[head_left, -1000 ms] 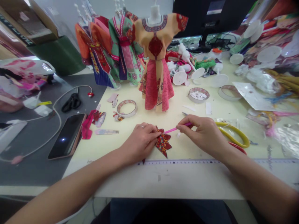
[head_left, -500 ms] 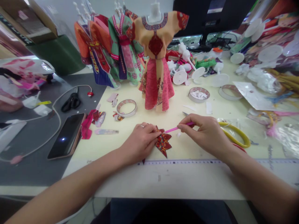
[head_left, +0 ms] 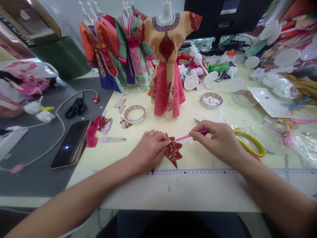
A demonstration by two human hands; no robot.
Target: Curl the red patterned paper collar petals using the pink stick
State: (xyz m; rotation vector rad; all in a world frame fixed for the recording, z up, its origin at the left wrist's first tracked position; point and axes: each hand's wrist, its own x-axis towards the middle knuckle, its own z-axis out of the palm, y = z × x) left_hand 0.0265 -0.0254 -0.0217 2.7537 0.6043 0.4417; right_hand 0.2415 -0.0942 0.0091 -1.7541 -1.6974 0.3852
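Observation:
My left hand (head_left: 153, 148) presses a dark red patterned piece (head_left: 173, 152) with pointed, petal-like edges against the table, its fingers together over the piece's left side. Between the thumb and fingers of my right hand (head_left: 214, 137) is a thin pink stick (head_left: 184, 137), whose tip points left to the upper edge of the piece, close to my left fingertips. Whether the tip touches the piece cannot be made out. A small white scrap (head_left: 190, 142) lies just below the stick. Along the table front runs a printed ruler (head_left: 205, 172).
Behind my hands stands a doll form in a yellow and pink dress (head_left: 166, 49), with more dressed forms at its left. Tape rolls (head_left: 135, 114), a phone (head_left: 71, 143), black scissors (head_left: 75, 107), fabric scraps (head_left: 92, 133) and a yellow ring (head_left: 250, 142) lie around.

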